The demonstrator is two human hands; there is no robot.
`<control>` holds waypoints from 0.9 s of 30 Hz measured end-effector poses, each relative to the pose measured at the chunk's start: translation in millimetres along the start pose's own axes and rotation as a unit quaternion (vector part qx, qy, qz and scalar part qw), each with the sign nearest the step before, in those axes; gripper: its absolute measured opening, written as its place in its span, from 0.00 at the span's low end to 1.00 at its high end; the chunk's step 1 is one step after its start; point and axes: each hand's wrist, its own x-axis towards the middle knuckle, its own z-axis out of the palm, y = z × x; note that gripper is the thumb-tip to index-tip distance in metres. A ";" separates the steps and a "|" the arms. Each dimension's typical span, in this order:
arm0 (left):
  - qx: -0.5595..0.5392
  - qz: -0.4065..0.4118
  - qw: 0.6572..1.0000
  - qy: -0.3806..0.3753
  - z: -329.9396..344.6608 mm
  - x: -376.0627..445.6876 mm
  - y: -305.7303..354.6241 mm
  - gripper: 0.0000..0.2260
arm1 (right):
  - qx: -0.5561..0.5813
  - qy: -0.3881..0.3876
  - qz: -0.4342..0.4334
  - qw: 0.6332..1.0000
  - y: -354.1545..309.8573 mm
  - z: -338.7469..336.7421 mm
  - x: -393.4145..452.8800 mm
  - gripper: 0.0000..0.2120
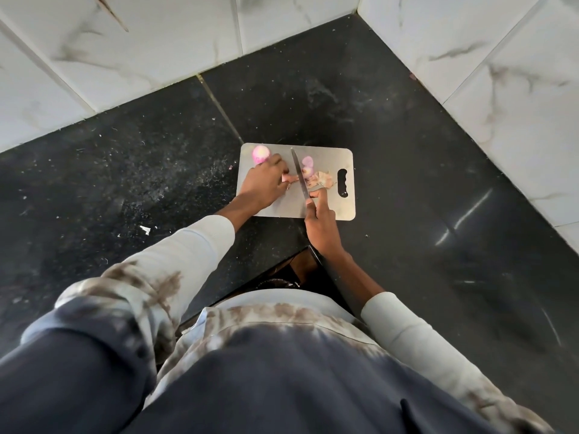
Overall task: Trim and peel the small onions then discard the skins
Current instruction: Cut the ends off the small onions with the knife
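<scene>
Knife [299, 173] in right hand [320, 227]; no writing legible.

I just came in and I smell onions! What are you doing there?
A person is trimming small onions on a steel cutting board on the dark counter. The right hand holds a knife, blade down on the board. The left hand steadies a small onion piece beside the blade. Peeled pink onions and a pile of skins lie on the board.
</scene>
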 end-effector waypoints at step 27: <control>-0.124 -0.077 0.988 0.045 18.5 7.5 0.0 0.04 | -0.011 -0.001 -0.064 0.998 -3.3 12.2 20.9 0.23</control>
